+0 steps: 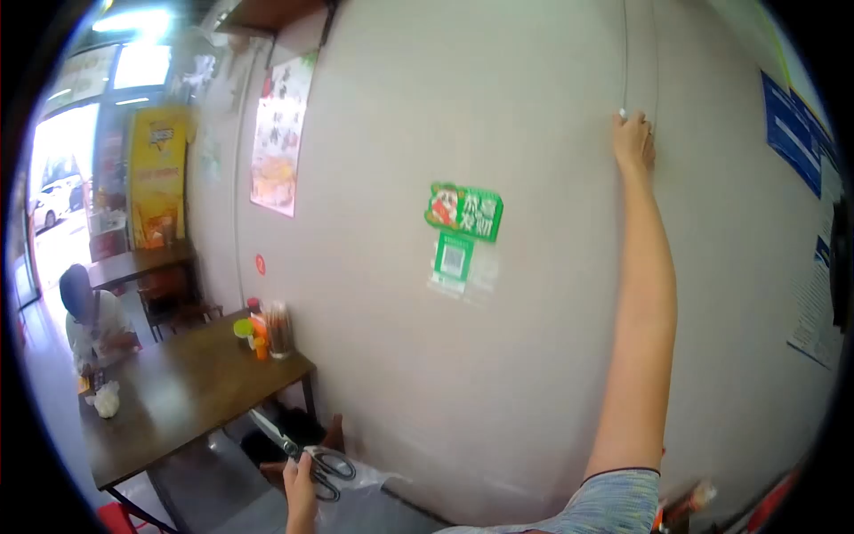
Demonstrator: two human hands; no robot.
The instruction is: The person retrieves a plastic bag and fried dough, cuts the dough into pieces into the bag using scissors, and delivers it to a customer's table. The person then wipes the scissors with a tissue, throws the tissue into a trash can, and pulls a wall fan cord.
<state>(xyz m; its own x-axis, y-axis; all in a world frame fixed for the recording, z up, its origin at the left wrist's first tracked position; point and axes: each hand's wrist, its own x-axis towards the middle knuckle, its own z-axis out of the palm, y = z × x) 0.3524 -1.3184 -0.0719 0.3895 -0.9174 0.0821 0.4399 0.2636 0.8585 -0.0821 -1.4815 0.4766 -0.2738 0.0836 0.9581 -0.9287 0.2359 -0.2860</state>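
My left hand [301, 489], low in the view, is closed around a pair of scissors [289, 445] with black handles. The blades point up and left toward the table and look slightly parted. My right arm is stretched high along the wall. At its end, my right hand [633, 142] is closed at a thin hanging cord [624, 62] with a small white piece at the fingertips. A second thin line runs down the wall just right of it. Clear plastic sheeting [365, 472] lies beside the scissor handles.
A brown table [196, 378] holds condiment bottles [258, 334], a container of chopsticks [279, 329] and a white bag [107, 400]. A seated person [98, 320] is at its far end. A green sign [463, 212] and a poster [282, 133] are on the wall [534, 356].
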